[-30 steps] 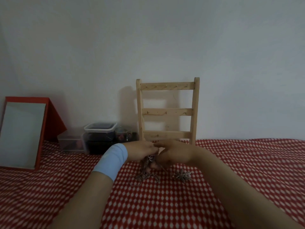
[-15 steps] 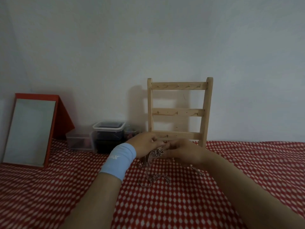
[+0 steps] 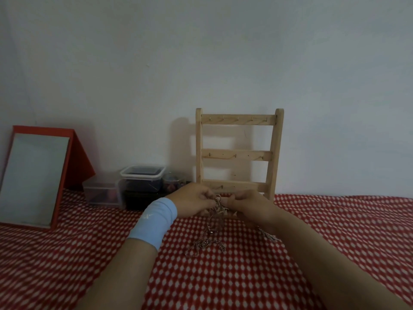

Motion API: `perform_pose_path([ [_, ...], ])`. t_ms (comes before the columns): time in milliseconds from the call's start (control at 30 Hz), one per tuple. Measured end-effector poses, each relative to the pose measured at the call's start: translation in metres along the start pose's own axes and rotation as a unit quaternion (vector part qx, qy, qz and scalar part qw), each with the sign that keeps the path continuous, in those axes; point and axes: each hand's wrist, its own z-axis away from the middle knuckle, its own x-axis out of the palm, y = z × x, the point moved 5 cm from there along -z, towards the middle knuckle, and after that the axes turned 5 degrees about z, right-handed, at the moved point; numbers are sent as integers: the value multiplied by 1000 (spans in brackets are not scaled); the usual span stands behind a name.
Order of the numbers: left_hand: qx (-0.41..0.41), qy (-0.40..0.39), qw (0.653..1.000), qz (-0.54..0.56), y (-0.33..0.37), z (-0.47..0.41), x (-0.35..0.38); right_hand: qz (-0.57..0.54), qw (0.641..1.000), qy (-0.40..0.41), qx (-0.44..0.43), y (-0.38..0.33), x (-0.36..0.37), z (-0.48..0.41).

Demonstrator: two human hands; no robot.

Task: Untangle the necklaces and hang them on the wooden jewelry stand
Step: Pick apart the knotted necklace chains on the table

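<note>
Tabletop [image 3: 335, 242], red-checked. Stand [image 3: 239, 153] upright at 12 o'clock from the hands, hooks bare. Left hand [image 3: 192, 202] and right hand [image 3: 248, 205] meet, fingers [image 3: 207, 194] of both pinching the necklaces [image 3: 210, 231] at the knot. Loose chain trails to 6 o'clock onto the tabletop. Risk: a hard pull apart could cinch the knot or snap a link.

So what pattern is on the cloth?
The cloth is red with small white diamonds; head view.
</note>
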Motion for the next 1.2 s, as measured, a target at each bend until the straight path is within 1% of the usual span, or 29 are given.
perform_pose_path([
  [100,-3,8,1000,5,-1,-1,2,33,999,-22,-25,-1,0,-1],
  [200,0,21,1000,6,-1,-3,1,71,996,-23,-56,0,-1,-5],
  [300,-18,18,999,30,-2,-2,1,49,996,-31,-63,-2,1,-6],
  [400,-39,13,998,53,-2,-1,2,53,996,-28,-68,-5,3,-5],
  [467,-36,18,996,75,-1,-2,1,30,995,-13,-91,-8,3,-3],
  [567,-29,24,994,103,-1,-1,0,15,993,31,-116,-12,-1,-2],
  [633,-22,8,993,119,-1,-2,1,45,990,60,-121,-15,-1,-2],
  [700,-17,-26,991,134,3,-2,5,84,987,82,-108,-12,-2,-4],
  [767,-6,-31,996,87,6,-2,4,111,986,83,-91,-10,-1,-4],
  [833,-4,-13,999,42,5,-2,-2,127,986,77,-80,-11,-1,-4],
  [933,-5,12,1000,0,-2,1,-10,94,993,45,-52,-15,-1,0],
  [1033,16,86,996,-34,-6,-2,-13,53,998,-22,-6,-12,1,2],
  [1100,28,111,993,-18,-5,-5,-11,8,997,-74,1,-8,1,1],
  [1200,28,129,989,68,-1,-8,-2,-103,991,-90,9,-6,-3,0],
])
